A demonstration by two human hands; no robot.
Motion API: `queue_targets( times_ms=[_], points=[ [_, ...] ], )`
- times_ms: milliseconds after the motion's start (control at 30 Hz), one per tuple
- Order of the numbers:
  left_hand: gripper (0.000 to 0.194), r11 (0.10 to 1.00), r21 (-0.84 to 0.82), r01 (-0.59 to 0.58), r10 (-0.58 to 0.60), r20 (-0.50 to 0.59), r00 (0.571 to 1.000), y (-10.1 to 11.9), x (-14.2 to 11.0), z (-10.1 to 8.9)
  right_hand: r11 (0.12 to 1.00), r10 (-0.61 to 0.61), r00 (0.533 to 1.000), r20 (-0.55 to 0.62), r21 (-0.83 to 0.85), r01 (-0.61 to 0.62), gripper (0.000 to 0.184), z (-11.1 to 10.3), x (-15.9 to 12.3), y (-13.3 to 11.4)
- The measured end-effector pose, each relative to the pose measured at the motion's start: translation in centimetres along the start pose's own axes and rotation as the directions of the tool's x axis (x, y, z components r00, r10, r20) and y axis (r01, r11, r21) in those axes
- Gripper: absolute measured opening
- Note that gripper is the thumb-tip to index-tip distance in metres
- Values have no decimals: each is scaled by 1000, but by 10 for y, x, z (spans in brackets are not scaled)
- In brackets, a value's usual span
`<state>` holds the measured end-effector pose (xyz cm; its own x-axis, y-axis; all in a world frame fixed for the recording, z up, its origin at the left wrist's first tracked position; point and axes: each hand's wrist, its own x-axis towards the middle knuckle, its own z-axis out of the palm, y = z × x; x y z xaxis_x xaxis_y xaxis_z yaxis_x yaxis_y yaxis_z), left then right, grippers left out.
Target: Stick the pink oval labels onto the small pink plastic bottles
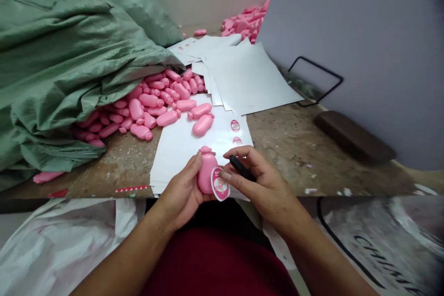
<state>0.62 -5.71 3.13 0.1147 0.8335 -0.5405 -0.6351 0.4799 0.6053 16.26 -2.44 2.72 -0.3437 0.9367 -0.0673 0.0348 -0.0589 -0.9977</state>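
Observation:
My left hand [183, 189] is closed around a small pink plastic bottle [207, 173], its capped end pointing away from me. Between thumb and forefinger my right hand [256, 175] pinches an oval pink-and-white sticker [220, 184], which overlaps the bottle's right side; whether it is stuck down I cannot tell. A black pen-like tool [241, 167] is also tucked in the right hand, its far end hidden by the fingers. Under both hands lies a white sticker sheet [180, 152], with oval stickers [235, 125] along its right part.
A heap of pink bottles [149, 101] spills from a green sack [69, 64] at left. Blank sheets [249, 78] lie farther back. On the right are a dark brown case [354, 138] and a black wire frame [319, 74]. More pink pieces [244, 23] lie at the back.

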Motion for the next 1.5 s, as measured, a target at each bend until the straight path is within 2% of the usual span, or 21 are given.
queue_targets(
  times_ms=[67,267,500,733,1000,1200,1500],
  points=[
    [29,999,-20,27,-27,-21,999,-1,-4,-1,1000,8,1000,-9,-19,-8,26,5,1,2],
    [41,999,-4,37,-37,-18,999,-1,-8,0,994,-25,999,-31,-105,22,20,11,2,1],
    [46,998,50,36,-36,-13,999,-2,-7,3,999,7,1000,-19,-42,-7,22,14,2,3],
    [52,995,93,29,-30,10,999,-4,-7,1,999,10,999,-33,-53,-12,22,15,2,7],
    [51,990,141,22,-21,-5,1000,-4,-9,4,998,30,999,-28,-59,-32,21,14,2,8],
    [50,991,132,-4,0,26,1000,-6,-7,0,996,18,1000,-26,-93,-20,19,14,2,9],
    [27,988,146,-50,43,56,998,-7,-9,-2,999,3,1000,-2,-44,-3,18,13,5,10]
  ],
)
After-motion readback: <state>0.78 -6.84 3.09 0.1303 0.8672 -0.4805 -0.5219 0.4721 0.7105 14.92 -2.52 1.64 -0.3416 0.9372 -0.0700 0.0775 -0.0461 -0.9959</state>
